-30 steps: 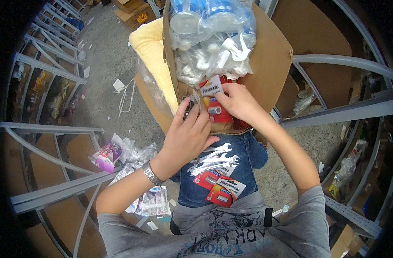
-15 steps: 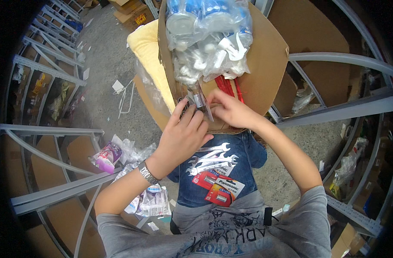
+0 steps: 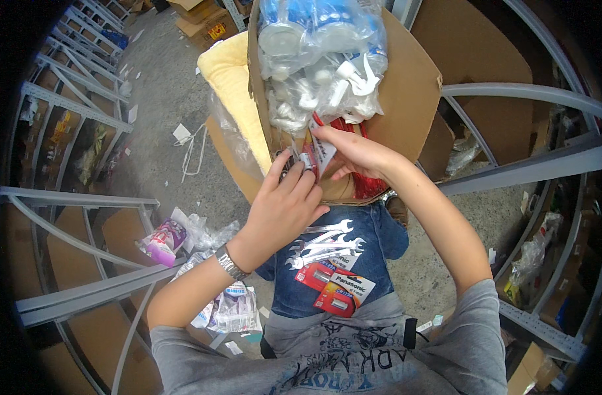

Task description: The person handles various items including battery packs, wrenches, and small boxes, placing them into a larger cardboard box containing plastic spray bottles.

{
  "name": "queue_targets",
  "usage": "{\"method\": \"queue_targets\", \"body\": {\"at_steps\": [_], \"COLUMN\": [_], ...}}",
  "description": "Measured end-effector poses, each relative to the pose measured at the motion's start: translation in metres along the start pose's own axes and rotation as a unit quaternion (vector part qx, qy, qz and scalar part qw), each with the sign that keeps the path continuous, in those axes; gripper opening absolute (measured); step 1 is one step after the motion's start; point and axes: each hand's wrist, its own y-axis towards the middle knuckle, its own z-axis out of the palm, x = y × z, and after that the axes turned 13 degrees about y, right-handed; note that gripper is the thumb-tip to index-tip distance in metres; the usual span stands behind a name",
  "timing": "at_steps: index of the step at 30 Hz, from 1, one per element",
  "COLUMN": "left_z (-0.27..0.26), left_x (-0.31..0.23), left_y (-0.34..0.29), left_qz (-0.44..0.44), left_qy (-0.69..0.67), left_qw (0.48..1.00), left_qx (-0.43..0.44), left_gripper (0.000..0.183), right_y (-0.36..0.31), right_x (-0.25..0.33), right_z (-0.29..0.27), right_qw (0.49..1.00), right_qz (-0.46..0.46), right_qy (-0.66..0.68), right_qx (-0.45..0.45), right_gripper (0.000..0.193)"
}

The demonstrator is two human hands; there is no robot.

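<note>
An open cardboard box (image 3: 410,92) stands before my knees, and both hands reach into its near end. My right hand (image 3: 357,151) pinches a red-and-white carded battery pack (image 3: 324,153), tilted on edge. Beside it, my left hand (image 3: 288,197) curls its fingers over dark and shiny small items by the box's left wall; what they grip is mostly hidden. On my lap lie several open-ended wrenches (image 3: 327,247) and two more carded battery packs (image 3: 344,293). Bagged white spray heads (image 3: 354,82) and blue-topped clear containers (image 3: 281,36) fill the box's far part.
A yellow cushion-like piece (image 3: 225,85) leans along the box's left side. Metal shelving (image 3: 531,168) stands close on the right, more shelving (image 3: 83,303) on the left. Purple packets (image 3: 166,240) and a white cord (image 3: 195,155) lie on the floor at left.
My right hand has moved slightly up, and the red-and-white pack now shows in its fingers. Red material in the box is more exposed. My left hand has stayed nearly in place.
</note>
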Motion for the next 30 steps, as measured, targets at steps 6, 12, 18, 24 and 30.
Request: {"method": "queue_targets", "body": {"at_steps": [6, 12, 18, 24, 30], "left_z": [0.001, 0.002, 0.000, -0.003, -0.017], "left_x": [0.001, 0.000, 0.001, 0.009, 0.023], "left_y": [-0.002, -0.002, -0.001, -0.005, 0.003], "left_qz": [0.002, -0.005, -0.004, -0.006, -0.075], "left_qy": [0.005, -0.005, -0.041, -0.075, -0.118], "left_qw": [1.000, 1.000, 0.999, 0.995, 0.981], "left_qx": [0.011, -0.010, -0.030, -0.063, -0.136], "left_gripper": [0.032, 0.033, 0.032, 0.018, 0.028], "right_y": [-0.022, -0.029, -0.022, -0.017, -0.016], "right_x": [-0.013, -0.027, -0.029, -0.024, -0.023], "right_z": [0.010, 0.018, 0.008, 0.013, 0.009], "right_qw": [0.969, 0.955, 0.984, 0.990, 0.994], "right_qz": [-0.224, -0.262, -0.173, -0.134, -0.093], "right_qy": [-0.068, -0.129, 0.011, -0.035, 0.044], "right_qx": [-0.076, 0.049, 0.043, 0.030, 0.048], "right_gripper": [0.062, 0.057, 0.046, 0.064, 0.075]}}
